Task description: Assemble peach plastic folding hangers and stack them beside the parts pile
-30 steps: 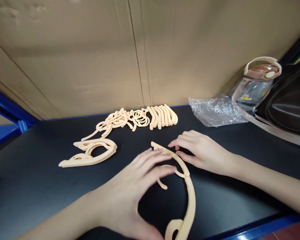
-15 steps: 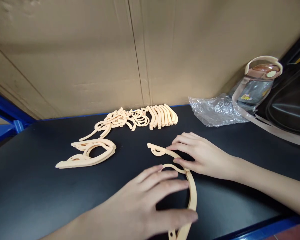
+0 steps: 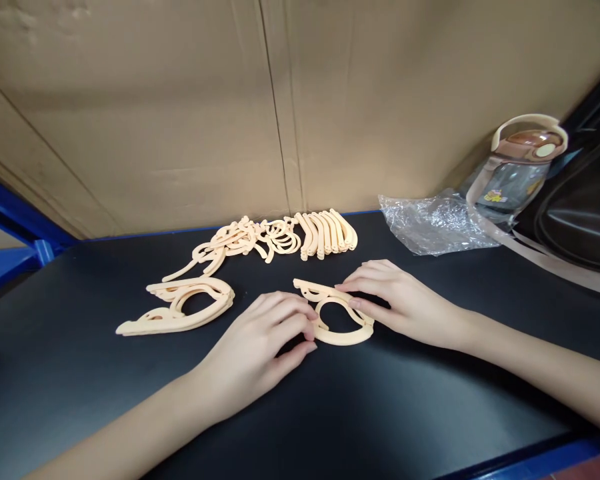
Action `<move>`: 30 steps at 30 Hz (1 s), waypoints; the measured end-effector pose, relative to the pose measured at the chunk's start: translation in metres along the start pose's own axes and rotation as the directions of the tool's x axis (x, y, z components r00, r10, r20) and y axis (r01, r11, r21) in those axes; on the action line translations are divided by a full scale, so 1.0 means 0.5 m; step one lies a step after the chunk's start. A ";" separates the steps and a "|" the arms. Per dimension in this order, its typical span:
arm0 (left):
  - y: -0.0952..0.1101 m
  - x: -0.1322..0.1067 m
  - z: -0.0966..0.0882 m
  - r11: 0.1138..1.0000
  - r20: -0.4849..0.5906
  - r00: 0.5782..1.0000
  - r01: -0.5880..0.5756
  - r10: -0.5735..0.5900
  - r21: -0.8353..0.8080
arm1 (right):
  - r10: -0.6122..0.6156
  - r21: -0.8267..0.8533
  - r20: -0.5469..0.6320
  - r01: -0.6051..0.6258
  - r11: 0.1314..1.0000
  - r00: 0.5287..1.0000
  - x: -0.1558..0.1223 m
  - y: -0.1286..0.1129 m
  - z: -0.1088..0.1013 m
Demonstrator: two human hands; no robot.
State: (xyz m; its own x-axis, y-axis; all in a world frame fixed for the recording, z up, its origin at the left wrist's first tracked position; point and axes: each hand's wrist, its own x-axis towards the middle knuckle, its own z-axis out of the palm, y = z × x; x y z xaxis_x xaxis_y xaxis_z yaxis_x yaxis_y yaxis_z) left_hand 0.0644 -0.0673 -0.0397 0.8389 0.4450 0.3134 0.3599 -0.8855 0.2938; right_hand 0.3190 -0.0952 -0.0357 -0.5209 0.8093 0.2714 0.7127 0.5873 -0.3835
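A cream plastic folding hanger (image 3: 347,338) lies folded on the black tabletop, its two arms pointing left and a round loop between them. My left hand (image 3: 275,337) grips the near arm, with fingers and thumb closed about its end, which they hide. My right hand (image 3: 393,297) holds the far arm near the joint, thumb on the near side and fingers beyond. To the left lies a small stack of folded hangers (image 3: 200,319) of the same shape and colour, touched by neither hand.
Behind are a tangled heap of cream hanger parts (image 3: 230,240) and a row of curved arm pieces (image 3: 327,233). Clear plastic wrap (image 3: 435,223) and a strapped drink bottle (image 3: 515,180) stand at the back right. A cardboard wall (image 3: 180,120) rises behind the table (image 3: 380,413).
The hanger's near arm has swung away from me and leftward, folding towards the far arm. My left hand moved away from me and closed on it; my right hand stayed nearly in place.
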 end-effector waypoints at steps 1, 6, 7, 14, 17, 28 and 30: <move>-0.002 0.000 0.001 1.000 -0.018 0.999 0.027 -0.027 -0.006 | -0.009 0.019 0.000 0.009 1.000 1.000 0.000 -0.002 -0.001; -0.004 -0.005 0.005 0.994 -0.065 0.992 0.110 -0.109 0.012 | -0.076 0.055 0.037 0.074 0.996 0.996 -0.003 -0.008 -0.001; -0.005 -0.006 0.007 0.993 -0.052 0.992 0.114 -0.112 0.022 | -0.090 0.053 0.053 0.088 0.995 0.994 -0.005 -0.008 0.000; -0.013 -0.008 0.009 0.993 -0.011 0.993 0.115 -0.114 0.031 | -0.100 0.084 0.117 0.090 0.992 0.988 -0.011 -0.018 0.004; -0.006 -0.004 0.004 0.996 -0.048 0.997 0.068 -0.065 0.061 | -0.101 0.065 0.132 0.093 0.994 0.986 -0.010 -0.028 0.009; 0.005 -0.002 0.004 0.994 -0.062 0.997 -0.040 0.047 0.100 | -0.155 0.212 0.149 0.122 0.970 0.977 -0.004 -0.044 0.020; 0.003 -0.003 0.005 0.995 -0.051 0.997 -0.047 0.051 0.088 | -0.150 0.233 0.154 0.112 0.966 0.977 -0.002 -0.043 0.019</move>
State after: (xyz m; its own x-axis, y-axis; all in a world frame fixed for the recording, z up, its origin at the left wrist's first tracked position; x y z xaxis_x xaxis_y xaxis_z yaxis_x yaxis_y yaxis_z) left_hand 0.0646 -0.0694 -0.0419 0.8344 0.4052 0.3735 0.3549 -0.9136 0.1984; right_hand 0.3000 -0.1088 -0.0362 -0.6879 0.7015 0.1865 0.5213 0.6562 -0.5455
